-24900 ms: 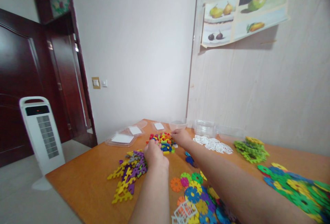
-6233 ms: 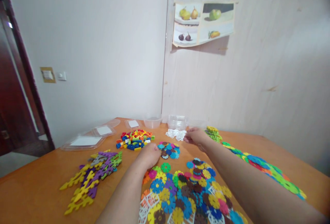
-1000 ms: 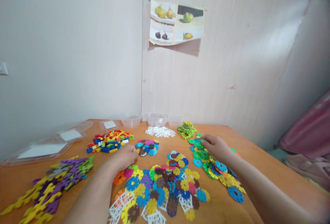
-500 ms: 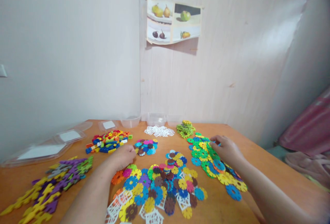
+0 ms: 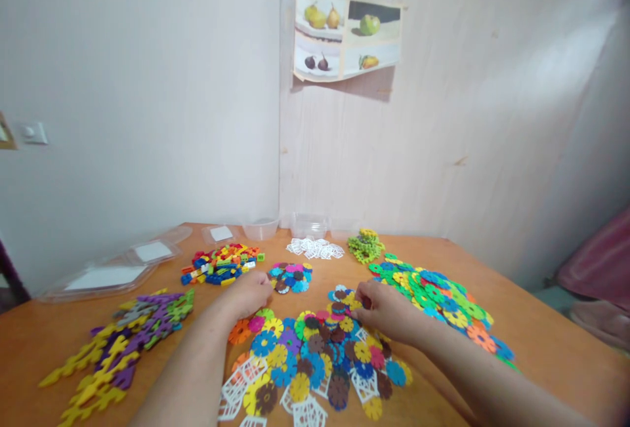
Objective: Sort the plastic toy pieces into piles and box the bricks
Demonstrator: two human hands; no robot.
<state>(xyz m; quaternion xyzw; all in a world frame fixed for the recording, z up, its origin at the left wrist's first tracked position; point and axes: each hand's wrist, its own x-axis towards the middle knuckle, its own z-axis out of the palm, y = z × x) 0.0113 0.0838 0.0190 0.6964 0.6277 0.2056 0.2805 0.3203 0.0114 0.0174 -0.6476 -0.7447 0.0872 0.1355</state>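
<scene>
Heap (image 5: 315,343): slotted discs, overlapping and mostly flat, lay on the near middle of the table between the forearms; its broad mass spread side to side, and a narrower tongue pointed toward the wall, beside the right hand.
Lattice pieces (image 5: 364,384): white, mixed in along the heap's near side, tilted various ways.
Right hand (image 5: 388,309): bent at that tongue, thumb and fingers curled toward the discs; whether they pinched one, I could not tell.
Left hand (image 5: 253,292): curled inward just beside the small disc cluster (image 5: 291,277); whether it gripped anything was hidden.
Larger discs (image 5: 433,292): a long band, its axis running from far left to near right, partly behind the right arm.
Interlocking pieces (image 5: 142,332): purple, yellow and green, slanting from far right to near left.
Back row: bricks (image 5: 221,264), white frames (image 5: 315,248) and a green stack (image 5: 365,248), with clear tubs (image 5: 260,229) behind.
Lids (image 5: 103,277): clear, with white rectangles, at far left.
Table (image 5: 329,271): orange-brown.
Wall (image 5: 197,86): pale, with a curling fruit picture (image 5: 347,37); pink cloth (image 5: 598,250) showed at right.
</scene>
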